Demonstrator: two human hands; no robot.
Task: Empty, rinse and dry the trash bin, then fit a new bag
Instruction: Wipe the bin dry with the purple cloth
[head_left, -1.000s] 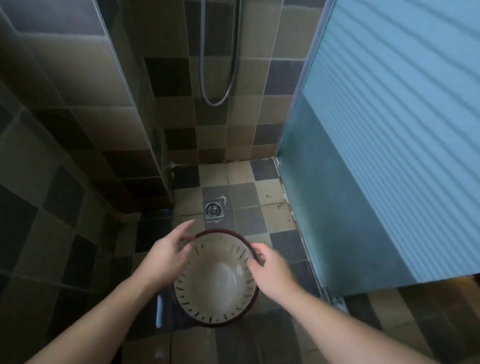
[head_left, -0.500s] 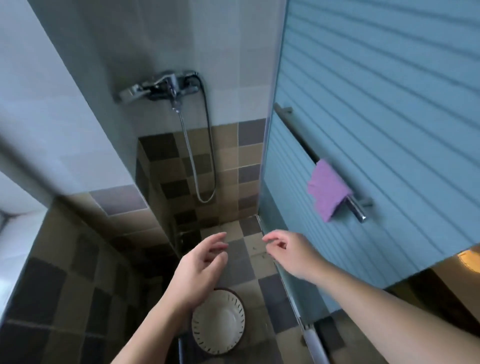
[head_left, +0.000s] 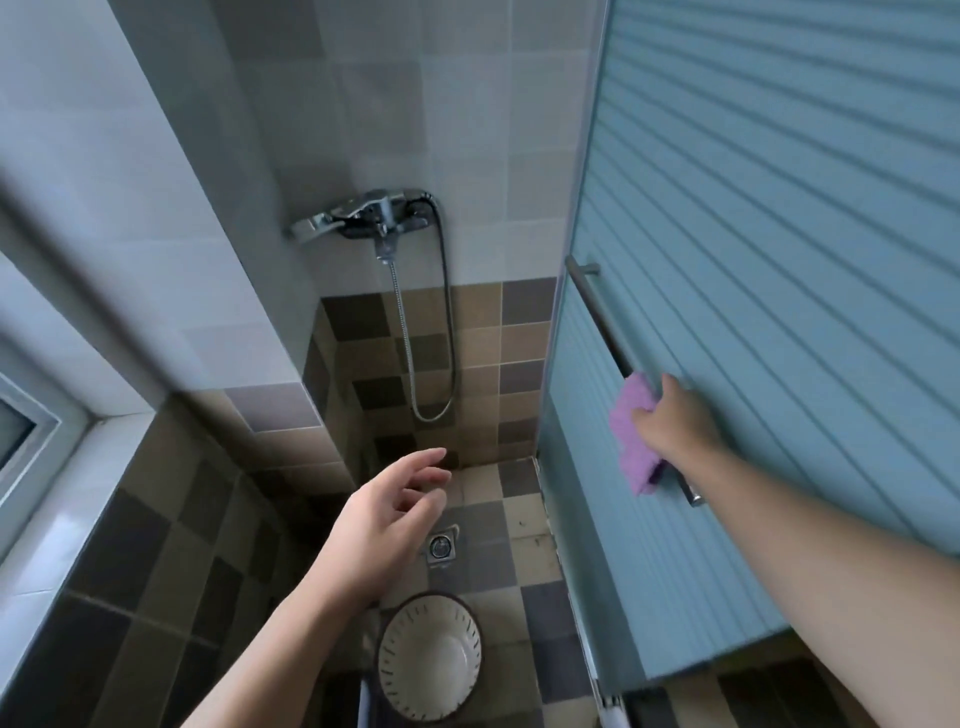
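The small round cream-coloured plastic trash bin with a dark rim and slotted wall (head_left: 429, 659) stands upright and empty on the brown-and-grey checked tile floor (head_left: 524, 525), just below the square metal floor drain (head_left: 442, 546); no bag lines it, and neither hand touches it. The right hand (head_left: 670, 426) is up and to the right of the bin, its fingers closed around the purple cloth (head_left: 635, 441) that hangs on the long steel towel bar (head_left: 602, 317) of the ribbed blue sliding door (head_left: 779, 291); the thumb lies over the top of the cloth against the bar. The left hand (head_left: 387, 514) hangs in the air above the bin and beside the drain, fingers loosely spread and slightly curled, holding nothing. Further above the bin, on the pale tiled wall, sits the chrome shower mixer tap (head_left: 369, 215); its flexible metal hose (head_left: 431, 364) droops in a loop.
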